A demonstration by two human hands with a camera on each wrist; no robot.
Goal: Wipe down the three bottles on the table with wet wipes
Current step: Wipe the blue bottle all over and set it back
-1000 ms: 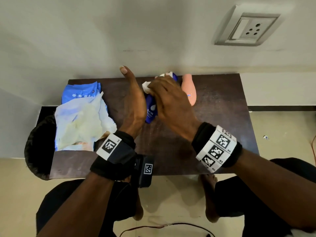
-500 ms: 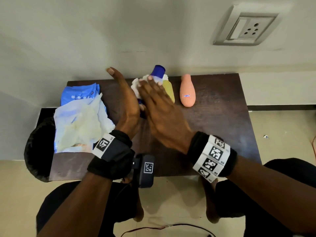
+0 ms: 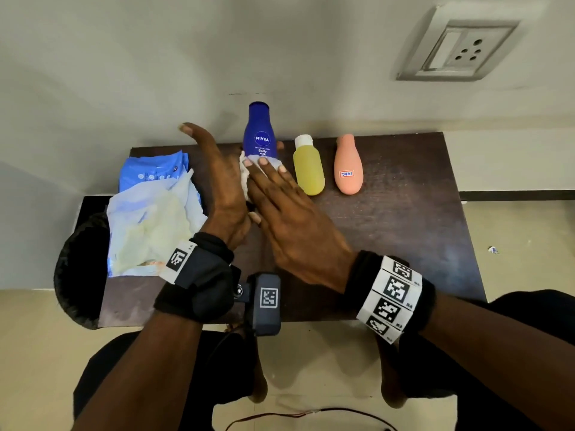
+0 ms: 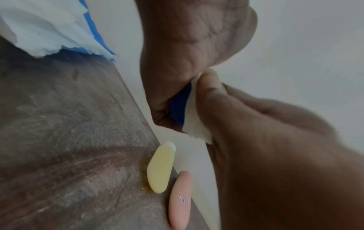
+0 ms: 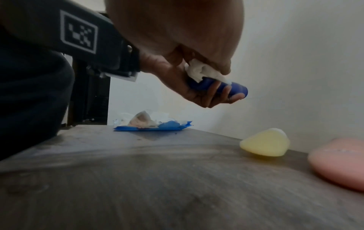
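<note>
Reading "NIVEA Body Milk" on its front, a blue bottle [image 3: 260, 132] is held above the dark table [image 3: 389, 219], the left hand [image 3: 217, 188] curled around it from below. The right hand [image 3: 289, 219], fingers flat, presses a white wet wipe [image 3: 249, 172] onto it. Just beside lie a yellow bottle [image 3: 308, 169] and a peach bottle [image 3: 348, 169] whose small label is unreadable. A blue wipes pack [image 3: 152, 172] lies left under crumpled wipes.

We read "NIVEA" and "Body Milk" on the blue bottle [image 3: 260, 135]; the sticker on the pink bottle [image 3: 348, 169] was illegible.
</note>
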